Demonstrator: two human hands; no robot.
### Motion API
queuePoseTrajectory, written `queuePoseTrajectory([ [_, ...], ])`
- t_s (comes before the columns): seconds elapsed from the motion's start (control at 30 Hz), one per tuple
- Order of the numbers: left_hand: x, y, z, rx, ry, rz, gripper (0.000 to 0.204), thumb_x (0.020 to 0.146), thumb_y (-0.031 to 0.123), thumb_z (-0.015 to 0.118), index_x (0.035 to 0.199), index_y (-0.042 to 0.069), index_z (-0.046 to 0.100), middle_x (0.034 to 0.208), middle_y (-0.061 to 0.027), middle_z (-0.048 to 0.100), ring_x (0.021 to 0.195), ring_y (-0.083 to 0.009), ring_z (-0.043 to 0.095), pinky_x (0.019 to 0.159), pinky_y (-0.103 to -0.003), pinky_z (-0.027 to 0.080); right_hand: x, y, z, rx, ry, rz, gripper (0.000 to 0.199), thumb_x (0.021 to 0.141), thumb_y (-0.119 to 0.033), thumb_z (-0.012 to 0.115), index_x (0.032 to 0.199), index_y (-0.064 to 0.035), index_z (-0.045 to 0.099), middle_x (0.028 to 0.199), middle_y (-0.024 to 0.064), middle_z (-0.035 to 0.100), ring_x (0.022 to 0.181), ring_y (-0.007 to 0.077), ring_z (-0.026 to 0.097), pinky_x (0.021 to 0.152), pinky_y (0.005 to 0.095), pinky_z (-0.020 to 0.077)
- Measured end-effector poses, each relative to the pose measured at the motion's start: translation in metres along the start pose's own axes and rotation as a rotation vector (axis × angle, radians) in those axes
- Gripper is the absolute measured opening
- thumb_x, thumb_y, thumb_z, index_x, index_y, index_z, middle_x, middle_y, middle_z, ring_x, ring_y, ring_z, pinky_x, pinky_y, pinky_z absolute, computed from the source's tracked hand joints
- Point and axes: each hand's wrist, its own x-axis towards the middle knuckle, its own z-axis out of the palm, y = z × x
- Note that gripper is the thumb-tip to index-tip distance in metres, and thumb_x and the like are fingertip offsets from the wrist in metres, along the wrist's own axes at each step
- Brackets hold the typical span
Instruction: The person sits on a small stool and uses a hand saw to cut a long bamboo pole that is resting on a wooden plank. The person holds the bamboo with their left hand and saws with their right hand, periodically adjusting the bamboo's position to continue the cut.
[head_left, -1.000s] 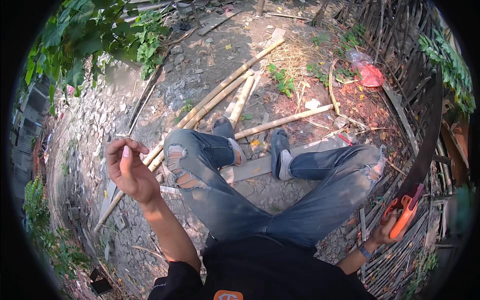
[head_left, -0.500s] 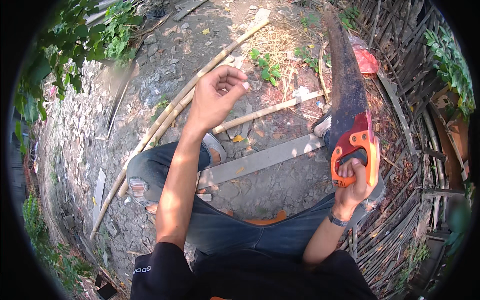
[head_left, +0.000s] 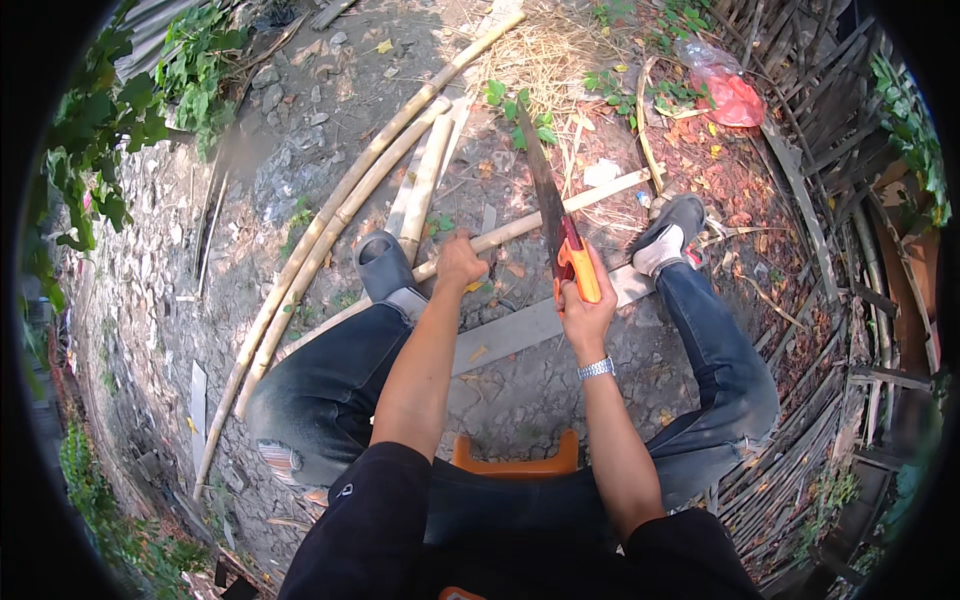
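Note:
My left hand is closed around a thin bamboo pole that lies slantwise in front of me, beside my left foot. In my right hand is a handsaw with an orange and red grip, my fingers wrapped through the handle. Its dark, rusty blade points away from me and passes over the pole, right of my left hand. Whether the teeth touch the bamboo I cannot tell. Under the pole and nearer to me lies a flat grey plank.
Two long bamboo poles lie at the left, with a shorter thick piece beside them. My slippered feet stand either side of the plank. A red plastic bag and stacked sticks are at the right. An orange stool is beneath me.
The saw has swung down and leftward from upright at the right to over the pole. My left hand has lowered from the air onto the pole. My feet and legs have shifted.

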Motion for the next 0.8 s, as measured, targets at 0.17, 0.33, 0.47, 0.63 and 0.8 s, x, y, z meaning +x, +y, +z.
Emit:
queuePoseTrajectory([
  [0.17,0.026,-0.018,0.041,0.159,-0.005,0.068,0.085,0.077,0.034,0.086,0.148,0.009,0.046,0.146,-0.015,0.056,0.141,-0.0375,0.049,0.116,-0.052,0.04,-0.02,0.065,0.003,-0.125,0.031,0.058,0.065,0.09,0.013,0.057,0.154,0.0045,0.046,0.134,0.0149,0.066,0.112,0.016,0.068,0.093,0.0287,0.0563],
  [0.33,0.069,-0.049,0.089,0.225,-0.118,0.198,0.072,0.082,0.035,0.082,0.142,0.008,0.052,0.136,-0.0162,0.064,0.131,-0.0342,0.06,0.11,-0.052,0.047,-0.032,0.102,0.007,-0.103,-0.035,0.12,0.062,0.092,0.011,0.057,0.153,0.0059,0.047,0.137,0.0159,0.066,0.121,0.0184,0.066,0.101,0.0302,0.0538],
  [0.47,0.098,-0.037,0.105,0.245,-0.129,0.126,0.05,0.084,0.041,0.078,0.121,0.01,0.068,0.108,-0.0165,0.076,0.103,-0.0357,0.074,0.091,-0.047,0.059,-0.034,0.122,-0.014,-0.282,-0.103,0.101,0.063,0.089,0.012,0.054,0.152,0.0066,0.047,0.134,0.016,0.065,0.112,0.0189,0.069,0.094,0.0324,0.0595],
  [0.63,0.103,-0.031,0.098,0.273,-0.124,0.036,0.039,0.084,0.044,0.077,0.106,0.012,0.078,0.101,-0.0175,0.078,0.098,-0.035,0.076,0.089,-0.045,0.061,-0.038,0.14,-0.015,-0.329,-0.152,0.11,0.064,0.089,0.016,0.055,0.151,0.0044,0.05,0.14,0.0191,0.064,0.116,0.0207,0.069,0.096,0.0331,0.0595],
  [0.8,0.106,-0.036,0.075,0.243,-0.204,-0.042,0.044,0.078,0.042,0.077,0.11,0.012,0.08,0.107,-0.019,0.078,0.104,-0.0342,0.075,0.093,-0.044,0.06,-0.039,0.137,-0.012,-0.381,-0.216,0.14,0.064,0.088,0.015,0.057,0.151,0.0034,0.051,0.14,0.0177,0.065,0.115,0.0189,0.07,0.093,0.0307,0.0588],
])
